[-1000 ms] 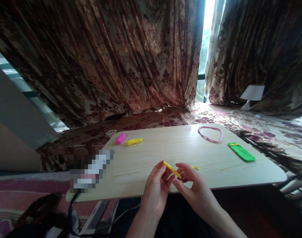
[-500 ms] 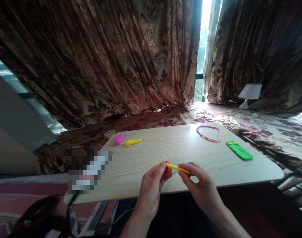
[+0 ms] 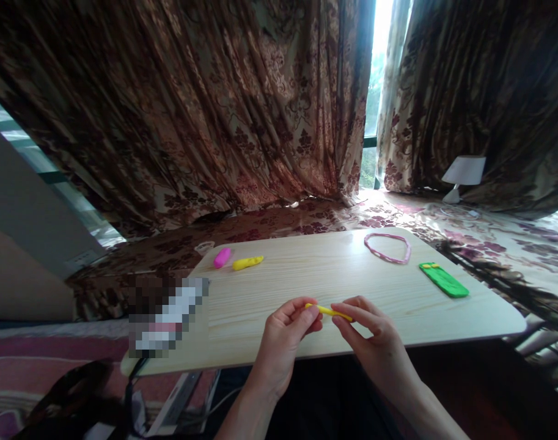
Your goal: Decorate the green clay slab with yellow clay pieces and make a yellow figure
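Note:
A thin yellow roll of modelling clay (image 3: 327,310) is held between both hands, above the near part of the pale wooden table (image 3: 301,269). My left hand (image 3: 288,333) pinches its left end between thumb and fingers. Toward the other end, my right hand (image 3: 374,333) grips it with thumb and fingertips. On the right of the table lies a flat green clay slab (image 3: 446,282) with small yellow pieces at its far end. A thicker yellow clay lump (image 3: 247,263) and a pink clay lump (image 3: 222,258) rest side by side at the far left.
A pink ring-shaped strand (image 3: 387,249) lies at the table's far right. A pixelated object (image 3: 171,321) covers the left edge, with a black cable (image 3: 132,379) hanging down. Behind the table are a white lamp (image 3: 462,174) and patterned curtains (image 3: 242,110).
My left thumb and fingers have shifted onto the left end of the yellow roll, covering more of it. My right hand keeps its grip nearly unchanged.

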`<state>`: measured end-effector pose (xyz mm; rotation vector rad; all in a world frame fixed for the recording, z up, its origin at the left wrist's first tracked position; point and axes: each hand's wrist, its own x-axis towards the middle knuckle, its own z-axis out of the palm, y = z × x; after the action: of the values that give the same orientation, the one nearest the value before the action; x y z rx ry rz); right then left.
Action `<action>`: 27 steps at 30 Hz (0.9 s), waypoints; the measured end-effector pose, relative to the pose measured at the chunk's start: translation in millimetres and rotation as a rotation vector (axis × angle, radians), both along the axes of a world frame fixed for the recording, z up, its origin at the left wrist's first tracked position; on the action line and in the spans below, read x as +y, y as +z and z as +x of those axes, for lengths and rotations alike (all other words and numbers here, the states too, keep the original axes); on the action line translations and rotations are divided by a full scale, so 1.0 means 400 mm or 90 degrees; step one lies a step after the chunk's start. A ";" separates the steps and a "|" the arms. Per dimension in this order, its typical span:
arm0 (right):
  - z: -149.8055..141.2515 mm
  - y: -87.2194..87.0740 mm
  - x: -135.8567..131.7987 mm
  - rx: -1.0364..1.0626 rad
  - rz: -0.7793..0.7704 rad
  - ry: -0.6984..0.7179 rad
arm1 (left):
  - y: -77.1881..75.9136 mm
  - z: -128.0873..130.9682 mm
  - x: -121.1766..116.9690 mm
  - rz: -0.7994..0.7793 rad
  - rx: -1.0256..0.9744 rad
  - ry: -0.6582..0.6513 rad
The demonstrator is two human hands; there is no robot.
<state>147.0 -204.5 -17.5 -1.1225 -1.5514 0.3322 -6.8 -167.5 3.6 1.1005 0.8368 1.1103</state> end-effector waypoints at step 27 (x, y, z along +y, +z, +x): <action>0.224 -0.015 0.158 -0.439 -0.304 0.094 | -0.038 -0.036 0.223 0.395 0.515 -0.006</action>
<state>236.5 -141.4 -23.6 -1.6021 -2.2425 0.4599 -21.4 -78.3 -11.8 2.1482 1.1257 0.9245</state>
